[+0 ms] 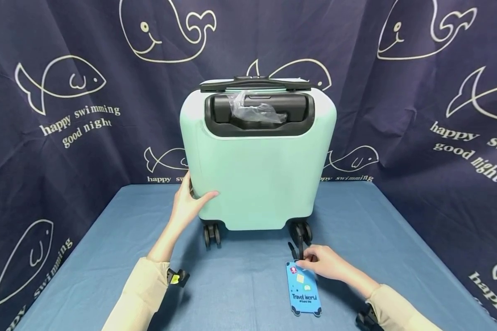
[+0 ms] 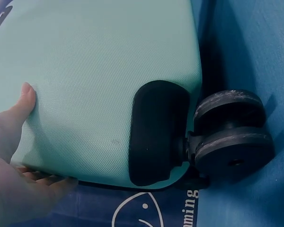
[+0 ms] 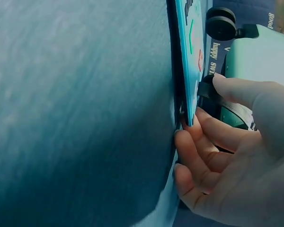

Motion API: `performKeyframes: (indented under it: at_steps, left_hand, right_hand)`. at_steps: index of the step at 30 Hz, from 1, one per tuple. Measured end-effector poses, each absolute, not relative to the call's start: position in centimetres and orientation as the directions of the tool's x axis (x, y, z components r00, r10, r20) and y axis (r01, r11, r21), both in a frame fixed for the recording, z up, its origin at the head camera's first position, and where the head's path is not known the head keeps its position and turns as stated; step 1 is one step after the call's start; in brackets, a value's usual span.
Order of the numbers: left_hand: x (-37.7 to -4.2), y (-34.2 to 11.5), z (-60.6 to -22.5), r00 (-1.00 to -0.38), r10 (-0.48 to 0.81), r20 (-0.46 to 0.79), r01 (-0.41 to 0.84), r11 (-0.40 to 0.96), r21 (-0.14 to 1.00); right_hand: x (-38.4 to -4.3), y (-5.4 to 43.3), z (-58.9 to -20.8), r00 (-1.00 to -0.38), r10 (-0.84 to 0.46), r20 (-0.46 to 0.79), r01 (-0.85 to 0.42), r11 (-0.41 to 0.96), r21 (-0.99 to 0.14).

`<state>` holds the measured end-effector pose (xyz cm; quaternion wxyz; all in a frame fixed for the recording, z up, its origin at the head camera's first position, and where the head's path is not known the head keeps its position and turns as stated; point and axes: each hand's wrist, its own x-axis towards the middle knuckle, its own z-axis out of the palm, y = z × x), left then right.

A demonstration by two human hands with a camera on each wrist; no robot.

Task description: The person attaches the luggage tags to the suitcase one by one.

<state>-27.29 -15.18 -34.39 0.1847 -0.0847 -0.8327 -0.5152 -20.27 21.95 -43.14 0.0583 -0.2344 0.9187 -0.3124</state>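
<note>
A mint-green suitcase [image 1: 257,179] stands upright on its wheels. My left hand [image 1: 187,202] holds its lower left edge, thumb on the front face and fingers round the side. In the left wrist view, the thumb and bent fingers of this hand [image 2: 19,151] span the suitcase corner [image 2: 94,104]. My right hand [image 1: 325,263] pinches a blue luggage tag [image 1: 303,292], printed "Travel World", at its upper end by the black strap [image 1: 301,248]. In the right wrist view, the thumb lies by the strap [image 3: 209,90] and fingertips touch the end of the tag [image 3: 191,61]; the tag is nearly edge-on.
A black handle [image 1: 254,84] crosses the suitcase top. Crumpled clear plastic [image 1: 257,112] hangs in the black recess below it. Black double wheels [image 1: 212,234] stand on the blue cloth [image 1: 240,280]. A dark curtain [image 1: 149,128] with whale and fish drawings surrounds the table.
</note>
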Motion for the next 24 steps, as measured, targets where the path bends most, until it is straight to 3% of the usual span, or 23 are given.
performKeyframes:
  at_steps: [24]
  left_hand:
    - [-26.74,-14.87,-34.56,-0.917,-0.045,0.397,0.343,0.421,0.840]
  right_hand:
    - [-20.29,21.76,-43.09,-0.899,-0.438,-0.009,-0.320,0.670,-0.670]
